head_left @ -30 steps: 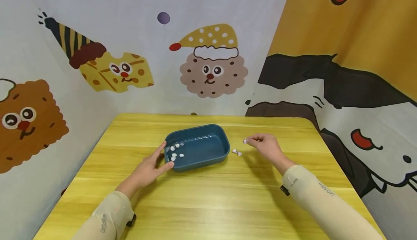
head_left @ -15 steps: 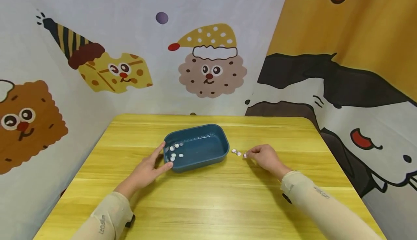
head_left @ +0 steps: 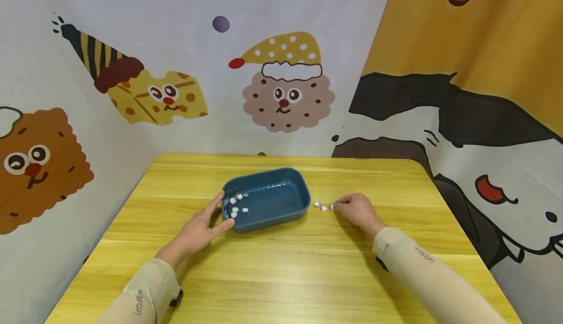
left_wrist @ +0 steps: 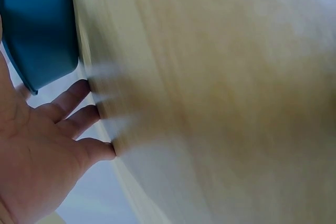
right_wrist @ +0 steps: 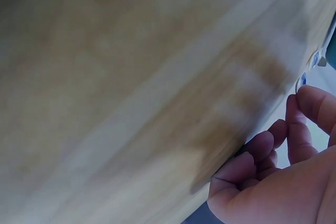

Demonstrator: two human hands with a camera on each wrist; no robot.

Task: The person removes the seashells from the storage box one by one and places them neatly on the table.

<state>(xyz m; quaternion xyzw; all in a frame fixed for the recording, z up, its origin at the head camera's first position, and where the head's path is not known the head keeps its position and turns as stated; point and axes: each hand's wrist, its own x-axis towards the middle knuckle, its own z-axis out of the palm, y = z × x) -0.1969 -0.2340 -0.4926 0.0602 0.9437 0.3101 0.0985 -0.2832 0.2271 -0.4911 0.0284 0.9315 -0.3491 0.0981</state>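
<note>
A deep blue rectangular tray [head_left: 268, 205] sits on the wooden table. My left hand [head_left: 195, 231] rests at its left end, thumb and forefinger spread to the two corners; the left wrist view shows the other fingers fairly straight down to the tabletop beside the tray. Several small white shells [head_left: 234, 210] lie in the tray's left part. Right of the tray, my right hand [head_left: 358, 211] pinches a small purplish-white shell [head_left: 332, 207] between thumb and forefinger, at table level. Two similar shells [head_left: 323, 207] lie between it and the tray, nearly in a row.
The wooden table [head_left: 281, 275] stretches toward me in front of the tray. Behind and at both sides hangs a cloth [head_left: 176, 1] printed with cartoon figures, close to the table's far edge.
My right hand has come down toward me with the shell, setting it beside the other two on the table; fingers still at it. My left hand and the tray have stayed put.
</note>
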